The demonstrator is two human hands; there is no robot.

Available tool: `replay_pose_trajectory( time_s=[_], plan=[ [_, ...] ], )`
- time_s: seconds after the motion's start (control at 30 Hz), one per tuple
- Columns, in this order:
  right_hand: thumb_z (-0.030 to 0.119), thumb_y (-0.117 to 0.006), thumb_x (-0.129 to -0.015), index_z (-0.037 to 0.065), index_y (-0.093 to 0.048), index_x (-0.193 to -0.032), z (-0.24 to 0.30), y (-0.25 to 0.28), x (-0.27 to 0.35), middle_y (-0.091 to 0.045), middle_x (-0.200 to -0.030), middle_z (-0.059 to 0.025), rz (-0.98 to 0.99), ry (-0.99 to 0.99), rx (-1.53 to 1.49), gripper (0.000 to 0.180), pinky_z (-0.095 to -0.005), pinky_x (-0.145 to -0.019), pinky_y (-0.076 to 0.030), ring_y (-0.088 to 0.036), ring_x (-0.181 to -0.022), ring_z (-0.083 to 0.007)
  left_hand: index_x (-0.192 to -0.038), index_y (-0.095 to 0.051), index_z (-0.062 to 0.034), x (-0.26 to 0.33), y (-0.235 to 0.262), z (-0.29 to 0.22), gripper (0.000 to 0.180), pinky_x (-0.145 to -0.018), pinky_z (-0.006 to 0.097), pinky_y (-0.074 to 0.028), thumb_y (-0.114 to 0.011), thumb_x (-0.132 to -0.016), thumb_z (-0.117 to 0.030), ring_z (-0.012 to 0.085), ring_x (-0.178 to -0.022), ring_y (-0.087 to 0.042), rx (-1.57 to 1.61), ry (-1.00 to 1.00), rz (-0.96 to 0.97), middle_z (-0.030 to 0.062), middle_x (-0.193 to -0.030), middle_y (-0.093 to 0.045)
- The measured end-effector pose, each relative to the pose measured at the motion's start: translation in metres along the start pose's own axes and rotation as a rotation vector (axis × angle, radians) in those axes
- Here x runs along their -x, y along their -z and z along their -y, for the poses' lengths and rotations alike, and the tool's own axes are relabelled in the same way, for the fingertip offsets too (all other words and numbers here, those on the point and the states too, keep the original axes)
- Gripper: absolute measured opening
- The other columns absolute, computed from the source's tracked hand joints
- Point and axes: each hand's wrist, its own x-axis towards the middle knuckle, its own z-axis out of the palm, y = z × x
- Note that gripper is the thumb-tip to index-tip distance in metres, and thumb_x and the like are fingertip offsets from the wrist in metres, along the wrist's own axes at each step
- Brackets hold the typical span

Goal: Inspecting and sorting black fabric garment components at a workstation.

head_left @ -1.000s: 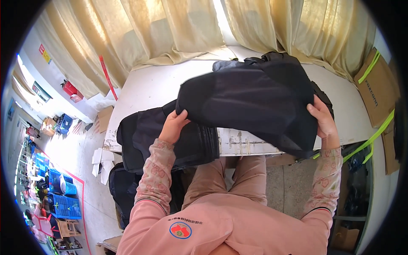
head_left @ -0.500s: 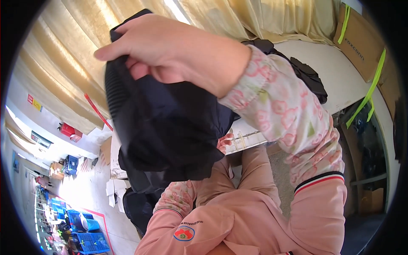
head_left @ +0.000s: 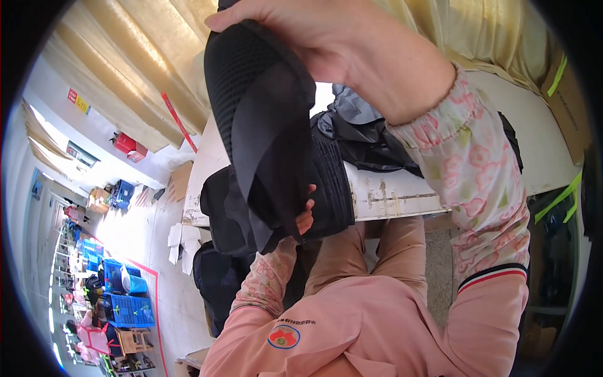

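I hold a black fabric piece [head_left: 264,125] with a mesh panel up close to the camera. My right hand [head_left: 326,44] grips its top edge, raised high. My left hand [head_left: 304,217] is mostly hidden behind the hanging fabric and only its fingertips show at the lower edge, holding the cloth from below. More black fabric pieces [head_left: 377,141] lie in a heap on the white table [head_left: 402,188] behind it.
Beige curtains [head_left: 151,69] hang behind the table. A cardboard box [head_left: 568,103] stands at the right. Another dark bundle [head_left: 217,279] sits on the floor by my left leg. Blue crates [head_left: 129,305] and papers lie on the floor at the left.
The black piece has been lifted off the table and raised near the camera. My right hand rose with it; my left hand slid beneath it.
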Motion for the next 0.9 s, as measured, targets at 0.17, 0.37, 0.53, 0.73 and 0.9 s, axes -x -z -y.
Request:
replay_pose_trajectory(
  time_s=[0.17,0.37,0.53,0.73,0.9],
  plan=[
    [0.007,-0.056,-0.085,0.000,-0.052,-0.082,0.012,-0.011,0.011,-0.054,-0.066,-0.0075,0.004,-0.009,-0.102,0.009,-0.0270,-0.045,-0.044,-0.056,-0.054,-0.0162,-0.133,-0.043,0.0023,0.077,0.029,-0.057,0.046,-0.051,0.029,-0.048,-0.041,-0.097,-0.027,0.0167,-0.057,-0.056,-0.459,-0.155,-0.494,0.0167,-0.115,-0.060],
    [0.016,-0.068,-0.081,0.001,-0.049,-0.127,-0.065,0.041,0.008,-0.063,-0.085,-0.0140,-0.208,0.079,0.212,0.052,-0.0301,-0.055,-0.047,-0.061,-0.066,-0.0186,-0.119,-0.057,-0.0030,0.173,-0.063,-0.159,0.037,-0.088,0.035,-0.050,-0.058,-0.092,-0.029,0.0216,-0.099,-0.062,-1.068,-0.675,-1.116,0.0105,-0.111,-0.064],
    [0.008,-0.064,-0.080,0.003,-0.047,-0.126,-0.279,0.073,0.036,-0.061,-0.085,-0.0100,-0.298,-0.064,0.365,0.050,-0.0323,-0.056,-0.050,-0.060,-0.068,-0.0176,-0.098,-0.065,-0.0020,0.256,-0.031,-0.255,0.022,-0.071,0.032,-0.052,-0.063,-0.089,-0.022,0.0197,-0.077,-0.065,-1.713,-0.457,-1.326,0.0115,-0.092,-0.067],
    [0.008,-0.068,-0.078,0.000,-0.048,-0.122,-0.429,0.052,0.088,-0.061,-0.107,-0.0281,-0.523,-0.203,0.712,0.049,-0.0449,-0.087,-0.047,-0.056,-0.103,-0.0448,-0.116,-0.056,-0.0042,0.181,0.022,-0.191,0.045,-0.096,0.043,-0.040,-0.071,-0.077,-0.021,0.0351,-0.108,-0.052,-2.518,-0.757,-1.456,0.0181,-0.112,-0.057],
    [0.009,-0.068,-0.078,0.000,-0.049,-0.121,-0.425,0.050,0.085,-0.061,-0.104,-0.0268,-0.546,-0.138,0.733,0.048,-0.0428,-0.084,-0.048,-0.059,-0.100,-0.0417,-0.130,-0.049,-0.0128,0.040,-0.027,-0.049,0.061,-0.107,0.055,-0.024,-0.070,-0.078,-0.036,0.0394,-0.133,-0.031,-2.525,-0.441,-0.665,0.0204,-0.140,-0.037]
  ],
)
